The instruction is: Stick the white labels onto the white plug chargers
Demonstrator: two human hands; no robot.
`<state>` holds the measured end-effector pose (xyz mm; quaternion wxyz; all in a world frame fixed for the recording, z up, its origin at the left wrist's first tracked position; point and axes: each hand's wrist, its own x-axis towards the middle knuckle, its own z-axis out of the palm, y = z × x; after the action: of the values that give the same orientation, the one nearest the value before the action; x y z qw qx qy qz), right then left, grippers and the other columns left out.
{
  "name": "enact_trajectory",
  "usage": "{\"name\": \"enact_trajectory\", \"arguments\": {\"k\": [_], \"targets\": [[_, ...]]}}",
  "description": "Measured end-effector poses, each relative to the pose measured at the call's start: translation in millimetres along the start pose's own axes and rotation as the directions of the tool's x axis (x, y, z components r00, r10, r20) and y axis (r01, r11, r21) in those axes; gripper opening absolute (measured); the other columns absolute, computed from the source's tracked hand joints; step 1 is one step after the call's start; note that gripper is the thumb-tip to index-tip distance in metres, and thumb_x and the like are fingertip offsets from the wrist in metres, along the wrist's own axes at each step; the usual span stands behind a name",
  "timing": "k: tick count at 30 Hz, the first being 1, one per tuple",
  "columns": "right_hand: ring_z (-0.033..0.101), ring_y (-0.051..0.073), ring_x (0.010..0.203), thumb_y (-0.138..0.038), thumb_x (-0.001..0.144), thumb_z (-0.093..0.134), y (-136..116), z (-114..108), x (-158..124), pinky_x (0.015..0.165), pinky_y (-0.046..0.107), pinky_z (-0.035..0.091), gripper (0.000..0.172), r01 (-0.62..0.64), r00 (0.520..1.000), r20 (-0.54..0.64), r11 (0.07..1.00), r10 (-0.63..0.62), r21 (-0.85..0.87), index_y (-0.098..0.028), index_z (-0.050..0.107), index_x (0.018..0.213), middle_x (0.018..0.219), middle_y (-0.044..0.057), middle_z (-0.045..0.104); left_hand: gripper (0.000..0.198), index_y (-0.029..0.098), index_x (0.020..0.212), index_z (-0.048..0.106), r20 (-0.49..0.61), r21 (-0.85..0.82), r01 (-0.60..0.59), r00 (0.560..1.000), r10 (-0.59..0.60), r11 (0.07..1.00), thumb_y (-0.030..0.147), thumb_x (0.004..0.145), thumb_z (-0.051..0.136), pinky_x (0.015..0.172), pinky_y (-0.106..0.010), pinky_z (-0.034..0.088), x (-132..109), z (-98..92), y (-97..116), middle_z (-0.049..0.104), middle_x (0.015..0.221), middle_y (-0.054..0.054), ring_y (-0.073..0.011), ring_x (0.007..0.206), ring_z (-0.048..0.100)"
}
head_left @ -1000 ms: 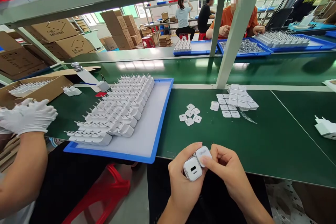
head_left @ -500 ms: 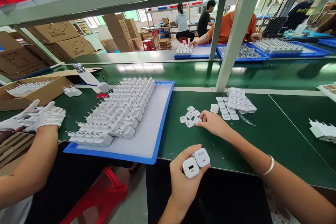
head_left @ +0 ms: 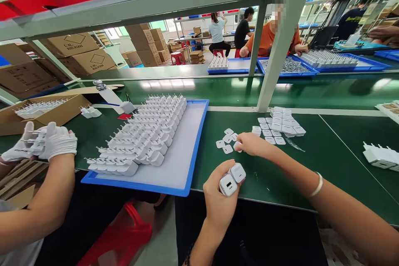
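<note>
My left hand (head_left: 218, 201) is closed around two white charger plugs (head_left: 232, 178), held side by side just above the near edge of the green table (head_left: 311, 162). My right hand (head_left: 254, 143) reaches out over the table, fingers bent down and pinching a small white square piece at the edge of a loose cluster of small white squares (head_left: 227, 139). Beyond it lies a larger pile of the same white squares (head_left: 282, 122).
A blue tray (head_left: 187, 166) with rows of white chargers (head_left: 149, 137) sits to the left. A co-worker's white-gloved hands (head_left: 46, 143) work at far left, near a cardboard box (head_left: 62, 110). A grey post (head_left: 274, 62) rises mid-table. Two chargers (head_left: 378, 156) lie at right.
My right hand left the chargers and reached forward to the loose white squares, closing on one. My left hand kept both chargers and rose a little.
</note>
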<state>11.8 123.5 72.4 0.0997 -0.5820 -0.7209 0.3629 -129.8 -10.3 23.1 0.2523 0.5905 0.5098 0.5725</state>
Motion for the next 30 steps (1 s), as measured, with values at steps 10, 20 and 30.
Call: {"name": "enact_trajectory", "arguments": {"k": [10, 20, 30], "targets": [[0.051, 0.012, 0.054, -0.043, 0.089, 0.06, 24.1, 44.4, -112.9, 0.054, 0.026, 0.039, 0.033, 0.161, 0.986, -0.135, 0.757, -0.096, 0.633, -0.018, 0.061, 0.068, 0.059, -0.002, 0.056, 0.031, 0.017, 0.108, 0.071, -0.018, -0.053, 0.033, 0.999, -0.034, 0.998, 0.014, 0.077, 0.075, 0.074, -0.026, 0.061, 5.1, 4.2, -2.0, 0.077, 0.099, -0.006, -0.0177, 0.084, 0.073], [0.065, 0.012, 0.05, -0.052, 0.084, 0.07, 0.1, 61.3, -126.7, 0.049, 0.021, 0.048, 0.041, -0.075, 0.97, 0.149, 0.349, -0.192, 0.934, -0.014, 0.063, 0.071, 0.064, 0.006, 0.071, 0.038, 0.019, 0.109, 0.071, 0.004, 0.019, -0.105, 0.994, 0.105, 0.994, 0.011, 0.073, 0.074, 0.077, -0.028, 0.063, -0.8, 1.6, 5.1, 0.075, 0.11, -0.007, -0.0205, 0.092, 0.074], [0.046, 0.006, 0.032, -0.052, 0.079, 0.074, -5.8, 58.2, -127.3, 0.036, 0.016, 0.029, 0.043, -0.133, 0.973, 0.19, 0.35, -0.133, 0.927, -0.016, 0.055, 0.064, 0.045, -0.001, 0.061, 0.031, 0.02, 0.115, 0.066, 0.057, 0.241, -0.404, 0.913, 0.403, 0.882, 0.011, 0.085, 0.068, 0.089, -0.036, 0.064, 0.3, -0.7, 6.0, 0.073, 0.118, -0.012, -0.0235, 0.106, 0.072]]}}
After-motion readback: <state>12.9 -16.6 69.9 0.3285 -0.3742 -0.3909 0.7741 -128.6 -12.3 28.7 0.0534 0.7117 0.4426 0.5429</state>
